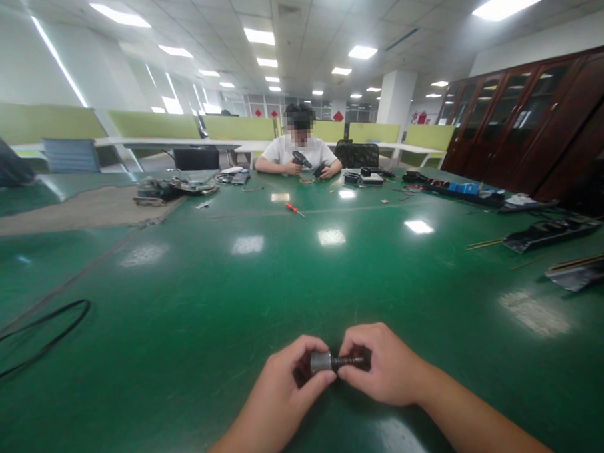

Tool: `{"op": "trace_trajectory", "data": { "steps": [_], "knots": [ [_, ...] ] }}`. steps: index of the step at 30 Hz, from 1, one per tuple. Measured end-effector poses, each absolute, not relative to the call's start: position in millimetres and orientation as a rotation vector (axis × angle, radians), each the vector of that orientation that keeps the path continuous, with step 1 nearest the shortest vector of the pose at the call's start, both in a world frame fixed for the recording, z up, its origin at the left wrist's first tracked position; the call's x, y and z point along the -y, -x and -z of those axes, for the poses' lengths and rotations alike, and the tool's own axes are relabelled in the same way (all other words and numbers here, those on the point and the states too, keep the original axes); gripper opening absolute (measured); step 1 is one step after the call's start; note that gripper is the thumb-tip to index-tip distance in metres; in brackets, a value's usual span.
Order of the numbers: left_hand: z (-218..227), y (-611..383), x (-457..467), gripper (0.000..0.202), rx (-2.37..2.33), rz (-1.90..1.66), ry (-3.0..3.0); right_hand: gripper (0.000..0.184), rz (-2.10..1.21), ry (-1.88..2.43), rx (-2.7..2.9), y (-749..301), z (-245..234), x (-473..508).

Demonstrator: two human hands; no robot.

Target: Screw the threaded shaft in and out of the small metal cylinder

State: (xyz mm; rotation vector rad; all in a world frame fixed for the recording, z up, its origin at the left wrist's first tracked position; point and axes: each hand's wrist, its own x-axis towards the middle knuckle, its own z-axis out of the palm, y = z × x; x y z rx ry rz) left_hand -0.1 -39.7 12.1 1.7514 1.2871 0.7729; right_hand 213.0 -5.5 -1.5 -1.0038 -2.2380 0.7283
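Head-worn view, forward and down, green table (265, 288) near — distance apparently blurred

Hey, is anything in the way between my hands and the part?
No, nothing visible: your left hand holds the part by its wide silvery end, your right hand by its thin dark end. The screwdriver lies well beyond them.

There are two foreground hands (283, 386) (388, 369), one silvery cylinder (320, 361), one red-handled screwdriver (292, 207) (plus one pistol-shaped tool (302, 160)).

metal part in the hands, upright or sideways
Sideways: the metal part runs across from the left hand to the right hand, silver cylinder on the left, dark shaft on the right.
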Motion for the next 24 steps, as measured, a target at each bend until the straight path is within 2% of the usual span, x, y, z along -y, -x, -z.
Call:
{"op": "trace_trajectory", "data": {
  "steps": [24],
  "knots": [
    [-10.4,1.3,39.6,0.013,-1.3,-0.768,-1.757,0.008,-0.718,1.004,2.236,-215.7,0.3,5.1]
  ]
}}
